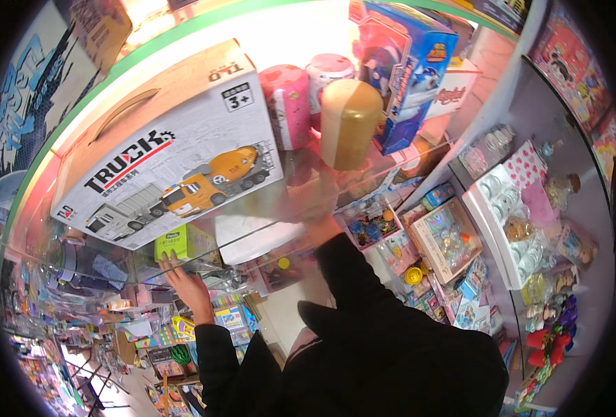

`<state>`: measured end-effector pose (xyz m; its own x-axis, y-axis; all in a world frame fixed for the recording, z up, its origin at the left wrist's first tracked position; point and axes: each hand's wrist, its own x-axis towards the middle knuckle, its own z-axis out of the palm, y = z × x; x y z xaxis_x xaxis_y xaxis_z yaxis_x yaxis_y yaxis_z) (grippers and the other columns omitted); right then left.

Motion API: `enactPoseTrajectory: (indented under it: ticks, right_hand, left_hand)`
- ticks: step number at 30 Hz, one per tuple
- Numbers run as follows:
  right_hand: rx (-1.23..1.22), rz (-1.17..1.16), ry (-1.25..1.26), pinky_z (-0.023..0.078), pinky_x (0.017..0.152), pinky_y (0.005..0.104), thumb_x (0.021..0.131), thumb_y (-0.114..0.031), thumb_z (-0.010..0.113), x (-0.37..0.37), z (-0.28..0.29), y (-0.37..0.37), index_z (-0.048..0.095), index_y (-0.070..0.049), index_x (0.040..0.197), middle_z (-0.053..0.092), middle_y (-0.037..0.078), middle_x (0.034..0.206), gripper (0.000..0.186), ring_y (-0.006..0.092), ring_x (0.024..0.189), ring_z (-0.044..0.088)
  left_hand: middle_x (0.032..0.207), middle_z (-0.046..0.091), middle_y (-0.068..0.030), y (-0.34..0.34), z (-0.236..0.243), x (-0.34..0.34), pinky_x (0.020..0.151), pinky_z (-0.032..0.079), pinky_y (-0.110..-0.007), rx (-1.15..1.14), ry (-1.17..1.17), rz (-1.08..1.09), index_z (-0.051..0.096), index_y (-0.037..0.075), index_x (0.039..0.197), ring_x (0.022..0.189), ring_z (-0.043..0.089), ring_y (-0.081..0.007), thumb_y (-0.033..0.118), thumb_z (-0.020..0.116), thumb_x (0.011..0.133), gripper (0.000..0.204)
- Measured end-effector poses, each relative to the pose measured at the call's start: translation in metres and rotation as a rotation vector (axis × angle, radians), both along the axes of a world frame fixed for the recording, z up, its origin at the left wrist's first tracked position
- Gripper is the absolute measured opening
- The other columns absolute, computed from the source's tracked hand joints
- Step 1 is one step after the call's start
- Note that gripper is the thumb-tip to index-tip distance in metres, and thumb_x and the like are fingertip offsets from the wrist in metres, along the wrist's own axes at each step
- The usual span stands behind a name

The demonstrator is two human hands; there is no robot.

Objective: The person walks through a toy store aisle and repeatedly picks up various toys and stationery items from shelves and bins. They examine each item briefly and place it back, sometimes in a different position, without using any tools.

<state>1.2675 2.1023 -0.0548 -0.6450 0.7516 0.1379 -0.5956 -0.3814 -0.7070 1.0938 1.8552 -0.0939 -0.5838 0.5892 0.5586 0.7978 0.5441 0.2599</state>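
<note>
My left hand (188, 286) rests with its fingers stretched out at the edge of a glass shelf, just below a small lime-green box (176, 242). It holds nothing that I can see. My right hand (320, 212) reaches over the shelf and is smeared by motion, so its fingers cannot be made out. It is nearest to a gold cylinder (351, 125) and the bare stretch of shelf beside a large toy-truck box (176, 160). Behind the gold cylinder stand a pink cylinder (286, 104) and a white-and-pink cylinder (329, 68).
A blue boxed toy (412, 83) stands right of the cylinders. Farther right, a side shelf carries a white tray (499, 229) of small clear containers and red artificial flowers (546, 347). Below are an open wooden-coloured box (443, 240) and, at lower left, crowded shelves and several thin-legged stands.
</note>
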Motion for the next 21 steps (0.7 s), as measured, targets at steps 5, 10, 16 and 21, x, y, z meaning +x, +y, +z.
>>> enactPoseTrajectory:
  ticks: [5,10,16,21]
  right_hand:
    - [-0.117,-0.233,0.093,0.045,0.093,0.0382,0.101,-0.034,0.046,0.127,0.01,0.01,0.055,-0.006,0.12,0.057,0.008,0.114,0.034,0.0206,0.105,0.054]
    - [-0.175,-0.348,0.11,0.045,0.092,0.0382,0.101,-0.033,0.046,0.201,0.009,-0.021,0.056,-0.007,0.118,0.057,0.008,0.112,0.033,0.0207,0.104,0.054]
    - [-0.187,-0.271,0.009,0.046,0.091,0.0382,0.101,-0.033,0.047,0.206,0.007,-0.067,0.056,-0.007,0.116,0.058,0.008,0.11,0.032,0.0207,0.103,0.053]
    - [0.114,-0.546,-0.191,0.046,0.09,0.0382,0.101,-0.033,0.047,0.253,0.018,-0.036,0.057,-0.008,0.114,0.058,0.008,0.109,0.03,0.0207,0.102,0.053]
  left_hand:
    - [0.153,0.034,-0.0218,-0.005,-0.004,-0.008,0.117,0.025,-0.05,-0.033,0.041,-0.026,0.038,0.0,0.146,0.142,0.028,-0.0436,-0.009,0.047,0.074,0.073]
    - [0.151,0.033,-0.0269,-0.012,-0.018,-0.016,0.115,0.028,-0.05,0.013,-0.009,-0.071,0.038,-0.003,0.143,0.141,0.03,-0.0458,-0.008,0.049,0.077,0.067]
    - [0.147,0.034,-0.0319,-0.01,-0.003,0.005,0.113,0.029,-0.049,0.015,-0.004,-0.033,0.037,-0.004,0.143,0.136,0.035,-0.047,-0.003,0.054,0.085,0.061]
    - [0.146,0.043,-0.0235,0.023,0.011,0.089,0.11,0.035,-0.046,0.082,-0.067,-0.391,0.047,-0.001,0.137,0.134,0.042,-0.0411,-0.003,0.051,0.088,0.05]
